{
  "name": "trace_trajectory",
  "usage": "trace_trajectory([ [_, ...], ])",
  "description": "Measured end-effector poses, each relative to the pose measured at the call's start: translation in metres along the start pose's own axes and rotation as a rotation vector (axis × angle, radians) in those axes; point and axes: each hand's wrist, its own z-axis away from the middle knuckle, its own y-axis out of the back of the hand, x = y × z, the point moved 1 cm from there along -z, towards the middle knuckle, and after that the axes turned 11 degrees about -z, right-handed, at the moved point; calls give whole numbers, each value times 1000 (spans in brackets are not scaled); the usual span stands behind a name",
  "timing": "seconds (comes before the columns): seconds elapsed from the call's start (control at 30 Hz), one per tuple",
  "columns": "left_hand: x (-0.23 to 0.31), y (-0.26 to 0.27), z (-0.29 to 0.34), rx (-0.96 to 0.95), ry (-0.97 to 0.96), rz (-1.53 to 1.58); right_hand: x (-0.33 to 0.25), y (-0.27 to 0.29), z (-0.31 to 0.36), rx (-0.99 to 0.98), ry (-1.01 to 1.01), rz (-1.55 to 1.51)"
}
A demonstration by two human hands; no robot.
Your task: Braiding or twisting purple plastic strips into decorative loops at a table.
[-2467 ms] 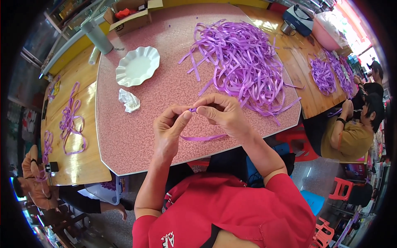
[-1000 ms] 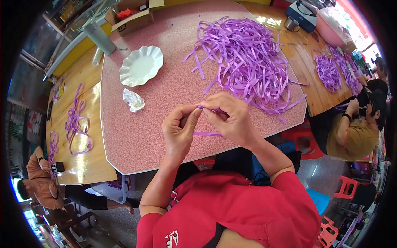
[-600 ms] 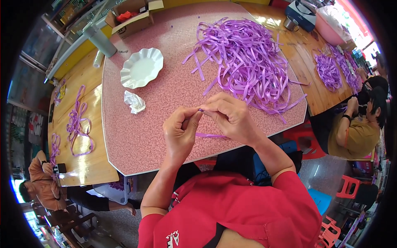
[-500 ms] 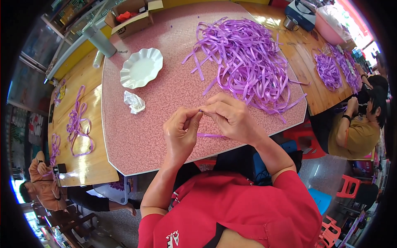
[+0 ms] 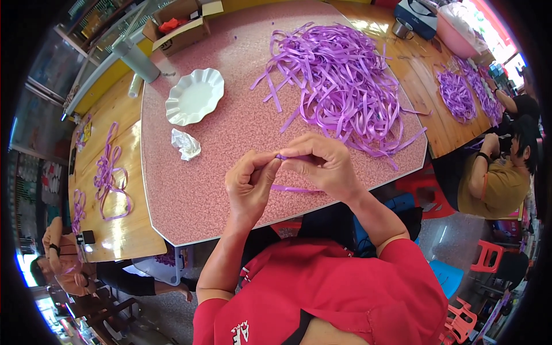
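Over the near part of the pink speckled table (image 5: 218,195), my left hand (image 5: 250,181) and my right hand (image 5: 325,169) meet at the fingertips. Both are closed in a pinch on a small dark purple bit of ribbon (image 5: 280,157), mostly covered by the fingers. Below them a short length of purple ribbon (image 5: 293,188) shows between my wrists; whether it joins the pinched bit is hidden. Beyond my right hand spreads a big tangled heap of shiny purple ribbons (image 5: 339,80), with loose ends trailing toward the table's right edge.
Left of my hands lie a crumpled white tissue (image 5: 185,144) and a white scalloped dish (image 5: 195,96). A grey-green bottle (image 5: 137,60) and an open cardboard box (image 5: 181,34) stand farther back. Wooden side tables hold more purple ribbons (image 5: 109,169). People sit at left and right (image 5: 497,172).
My fingertips still pinch together, and a little more of the purple bit shows between them. My right fingers have shifted slightly. The person at the left has raised an arm.
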Motion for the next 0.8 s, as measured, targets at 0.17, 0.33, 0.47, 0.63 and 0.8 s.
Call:
trace_trajectory([
  [0.17,3,-4,2,-13,71,95,2,2,4,15,60,21],
  [0.33,9,-3,0,7,-128,-202,-7,8,-2,-45,103,148],
  [0.47,9,-3,-3,33,-338,-373,-2,13,-1,-72,-45,-35],
  [0.63,7,2,-3,-83,-190,-224,-4,19,-1,-99,-294,-246],
  [0.8,1,0,2,-137,334,313,-8,16,-7,-163,28,35],
])
